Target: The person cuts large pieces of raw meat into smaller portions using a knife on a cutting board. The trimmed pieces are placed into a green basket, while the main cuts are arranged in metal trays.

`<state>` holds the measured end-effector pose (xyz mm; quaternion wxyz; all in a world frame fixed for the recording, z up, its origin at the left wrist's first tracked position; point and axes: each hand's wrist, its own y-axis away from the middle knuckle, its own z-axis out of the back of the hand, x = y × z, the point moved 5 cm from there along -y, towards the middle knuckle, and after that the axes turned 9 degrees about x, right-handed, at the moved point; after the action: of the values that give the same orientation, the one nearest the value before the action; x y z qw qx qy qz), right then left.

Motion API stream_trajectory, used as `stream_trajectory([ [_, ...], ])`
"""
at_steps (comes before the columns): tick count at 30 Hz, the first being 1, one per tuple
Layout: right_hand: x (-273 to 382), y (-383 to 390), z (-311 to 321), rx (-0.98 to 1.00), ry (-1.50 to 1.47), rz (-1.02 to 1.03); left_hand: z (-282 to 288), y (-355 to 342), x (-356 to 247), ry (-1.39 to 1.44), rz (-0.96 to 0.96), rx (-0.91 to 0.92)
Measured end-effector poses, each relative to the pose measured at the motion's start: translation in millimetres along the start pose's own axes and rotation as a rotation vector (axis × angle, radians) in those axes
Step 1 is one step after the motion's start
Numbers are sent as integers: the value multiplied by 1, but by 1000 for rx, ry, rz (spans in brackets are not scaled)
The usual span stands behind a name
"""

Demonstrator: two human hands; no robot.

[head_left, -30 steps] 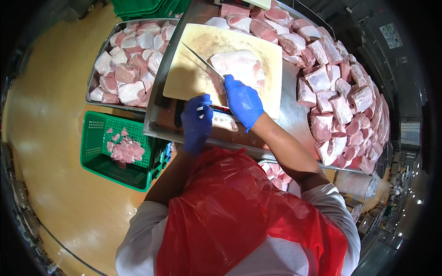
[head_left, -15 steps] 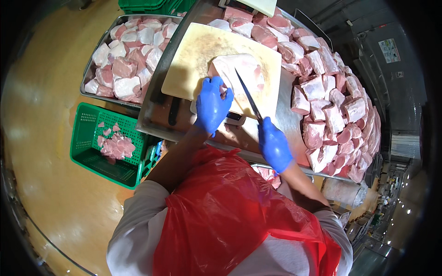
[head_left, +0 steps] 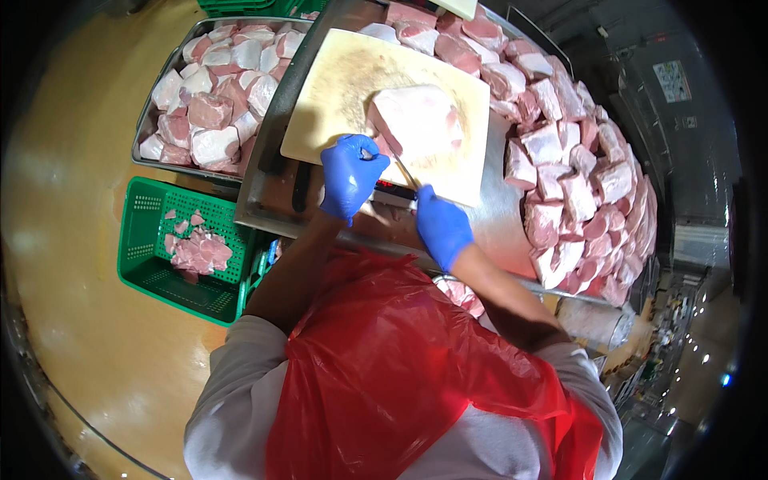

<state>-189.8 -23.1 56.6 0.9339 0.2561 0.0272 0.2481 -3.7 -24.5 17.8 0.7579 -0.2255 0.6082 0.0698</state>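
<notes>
A large piece of raw meat (head_left: 416, 120), pale fat on top and pink at its side, lies on the cream cutting board (head_left: 332, 88). My blue-gloved left hand (head_left: 350, 178) is closed in a pinch at its near left corner, on a small pink flap of meat (head_left: 384, 147). In its blue glove, my right hand (head_left: 442, 229) grips a knife (head_left: 406, 171) by the handle. The blade points up and left, its tip at the near edge of the meat by my left fingertips. The knife's handle is mostly hidden in my fist.
Cut meat chunks (head_left: 572, 176) are heaped on the steel table (head_left: 500, 152) at right. A metal tray (head_left: 144, 120) of meat chunks stands left. Below it, a green basket (head_left: 136, 272) holds small trimmings. A dark-handled tool (head_left: 302, 187) lies beside the board.
My right hand has moved left and nearer to me, bringing the blade from over the meat to its near edge. My left hand has shifted slightly left, away from the meat.
</notes>
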Motion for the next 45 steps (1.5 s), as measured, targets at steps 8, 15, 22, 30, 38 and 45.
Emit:
stream_trajectory([
  [8,4,51,25,-15,-39,54,88,-19,25,-240,57,65],
  [15,82,-66,73,-228,-178,46,208,15,47,-381,272,-264],
  [22,48,-35,9,11,-84,-77,310,93,97,-1046,371,-284],
  [30,19,56,7,79,-267,38,141,20,13,-318,101,-64],
  [38,86,47,70,91,-361,560,120,20,-50,-941,-858,-378],
  [45,36,84,68,59,-361,672,305,69,2,-1207,-235,-677],
])
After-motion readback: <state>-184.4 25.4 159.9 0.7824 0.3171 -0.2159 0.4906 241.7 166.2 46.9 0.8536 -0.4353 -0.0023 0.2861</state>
